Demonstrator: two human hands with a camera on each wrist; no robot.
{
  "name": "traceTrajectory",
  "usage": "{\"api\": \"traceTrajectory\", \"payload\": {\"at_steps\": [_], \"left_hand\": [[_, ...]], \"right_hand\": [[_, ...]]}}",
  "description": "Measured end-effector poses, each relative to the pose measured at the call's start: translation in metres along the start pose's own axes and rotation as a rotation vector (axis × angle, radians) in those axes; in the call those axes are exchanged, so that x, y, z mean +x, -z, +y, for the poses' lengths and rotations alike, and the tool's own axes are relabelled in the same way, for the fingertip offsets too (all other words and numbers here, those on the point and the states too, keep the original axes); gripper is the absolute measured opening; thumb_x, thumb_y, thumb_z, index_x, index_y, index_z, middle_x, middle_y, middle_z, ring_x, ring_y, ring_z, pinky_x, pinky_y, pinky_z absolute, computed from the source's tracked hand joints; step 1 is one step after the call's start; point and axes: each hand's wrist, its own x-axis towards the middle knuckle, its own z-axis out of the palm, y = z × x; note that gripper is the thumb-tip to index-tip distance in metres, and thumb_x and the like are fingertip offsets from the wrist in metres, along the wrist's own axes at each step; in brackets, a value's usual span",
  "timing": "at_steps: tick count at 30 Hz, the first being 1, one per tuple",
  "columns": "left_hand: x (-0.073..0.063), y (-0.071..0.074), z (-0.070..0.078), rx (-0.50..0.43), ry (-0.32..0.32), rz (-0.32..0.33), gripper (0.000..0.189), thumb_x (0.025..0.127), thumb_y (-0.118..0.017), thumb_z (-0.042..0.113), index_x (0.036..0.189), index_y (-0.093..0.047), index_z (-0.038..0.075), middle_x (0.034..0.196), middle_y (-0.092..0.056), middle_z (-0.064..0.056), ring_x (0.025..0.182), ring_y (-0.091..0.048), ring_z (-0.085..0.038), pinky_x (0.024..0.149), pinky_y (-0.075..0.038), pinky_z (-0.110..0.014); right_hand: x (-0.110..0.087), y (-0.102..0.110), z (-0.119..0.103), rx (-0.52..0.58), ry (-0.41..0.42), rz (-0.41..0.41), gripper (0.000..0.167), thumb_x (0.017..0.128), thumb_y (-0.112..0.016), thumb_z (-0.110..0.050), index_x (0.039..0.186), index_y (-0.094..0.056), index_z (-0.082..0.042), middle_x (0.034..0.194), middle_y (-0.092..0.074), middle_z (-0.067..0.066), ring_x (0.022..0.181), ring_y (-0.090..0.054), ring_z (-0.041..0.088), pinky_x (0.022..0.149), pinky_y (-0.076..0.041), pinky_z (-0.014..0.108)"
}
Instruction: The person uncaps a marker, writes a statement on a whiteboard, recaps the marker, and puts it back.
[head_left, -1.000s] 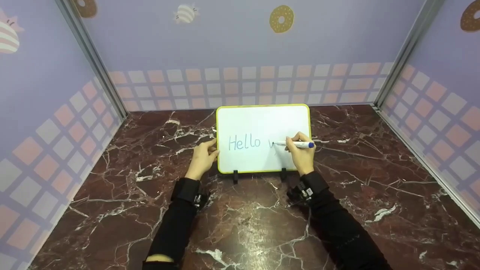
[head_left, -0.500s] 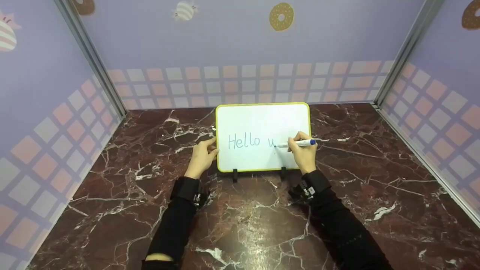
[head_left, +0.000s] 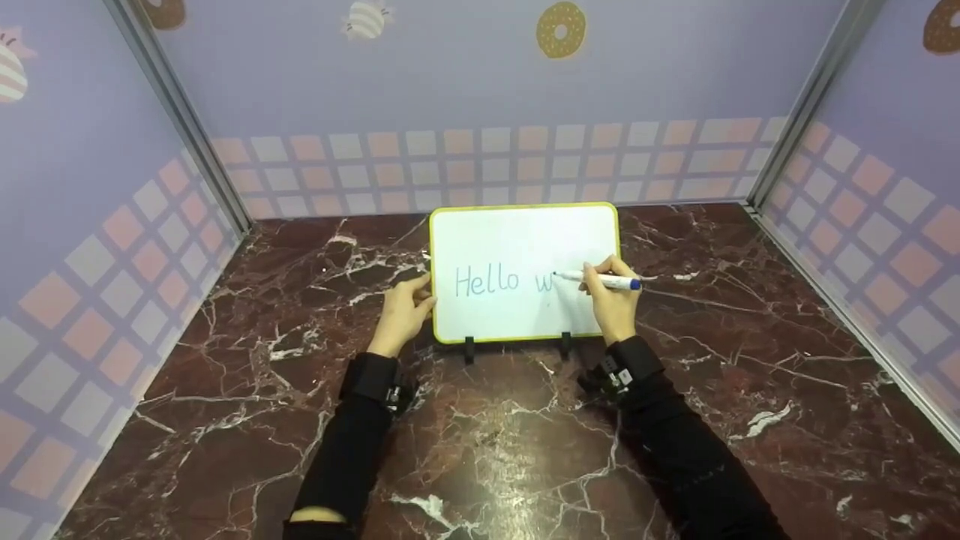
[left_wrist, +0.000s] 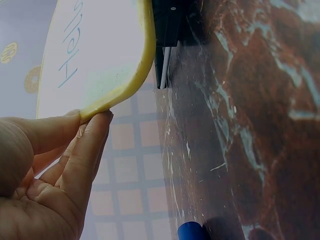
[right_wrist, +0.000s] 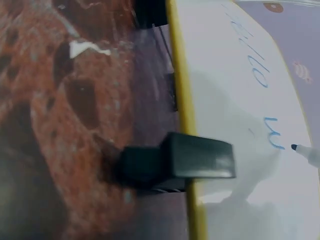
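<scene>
A whiteboard with a yellow rim stands tilted back, bearing "Hello w" in blue. At its left edge my left hand pinches the yellow rim between thumb and fingers, as the left wrist view shows. My right hand holds a white marker with a blue end, in front of the board's right part. The marker's dark tip is just beside the upper end of the "w"; whether it touches the board I cannot tell. In the right wrist view, the right hand is out of sight.
Black stand feet support the board on a dark red marbled table. Purple panels with a checked band enclose the back and sides. A blue cylindrical thing shows at the bottom of the left wrist view.
The marker tip has gone down and then back up to the right, and the "w" has gained its second half. My right hand has shifted slightly right; the left keeps its grip.
</scene>
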Motion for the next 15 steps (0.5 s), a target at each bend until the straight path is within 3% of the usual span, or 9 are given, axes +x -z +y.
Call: {"api": "traceTrajectory", "payload": {"at_steps": [4,7,15], "left_hand": [[0.0001,0.0002,0.0003,0.006,-0.006,0.001,0.05,0.097,-0.059,0.0,0.145,-0.048,0.004,0.116,-0.068,-0.026,0.104,-0.07,-0.035,0.085,-0.062,-0.037],[0.0004,0.0004,0.0,0.012,-0.007,-0.002,0.05,0.097,-0.059,0.0,0.145,-0.048,0.003,0.116,-0.068,-0.026,0.104,-0.07,-0.034,0.085,-0.062,-0.036],[0.0007,0.0007,-0.0006,-0.01,-0.001,-0.012,0.051,0.097,-0.058,-0.001,0.146,-0.046,0.001,0.117,-0.067,-0.026,0.106,-0.069,-0.034,0.087,-0.062,-0.036]], "right_hand": [[0.0015,0.0028,-0.0005,-0.002,0.006,0.021,0.026,0.09,-0.059,0.009,0.069,-0.046,0.014,0.063,-0.057,0.032,0.051,-0.054,0.014,0.049,-0.035,0.016],[0.0017,0.0039,0.0001,-0.01,0.005,0.015,0.025,0.089,-0.058,0.01,0.069,-0.045,0.017,0.065,-0.056,0.036,0.05,-0.053,0.015,0.049,-0.034,0.015],[0.0009,0.0032,-0.0016,-0.076,0.021,0.009,0.025,0.089,-0.061,0.008,0.069,-0.048,0.016,0.065,-0.062,0.029,0.052,-0.056,0.012,0.05,-0.038,0.015]]}}
